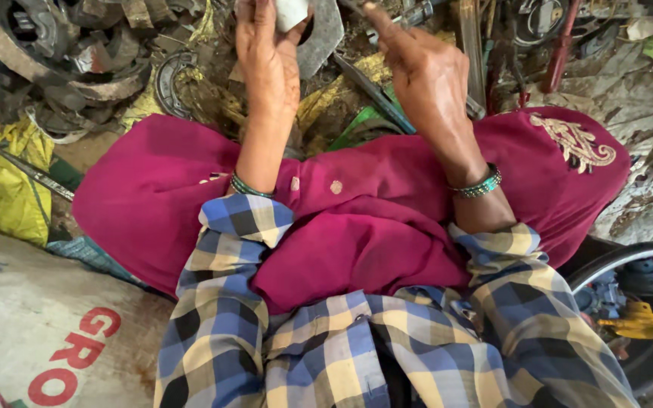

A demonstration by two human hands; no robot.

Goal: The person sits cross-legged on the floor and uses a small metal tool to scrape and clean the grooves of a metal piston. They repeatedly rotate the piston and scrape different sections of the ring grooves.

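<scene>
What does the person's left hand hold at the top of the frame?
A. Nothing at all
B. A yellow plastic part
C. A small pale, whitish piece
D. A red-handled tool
C: the left hand has its fingers closed around a small pale piece at the frame's top edge, above a flat grey metal part; what the piece is cannot be told.

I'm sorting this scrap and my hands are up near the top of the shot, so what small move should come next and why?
Probably lower both hands toward your lap. The left hand grips a small pale piece cut off by the frame's top edge, and the right hand is beside it with a finger extended, holding nothing visible. Lower down, the piece could be seen whole.
</scene>
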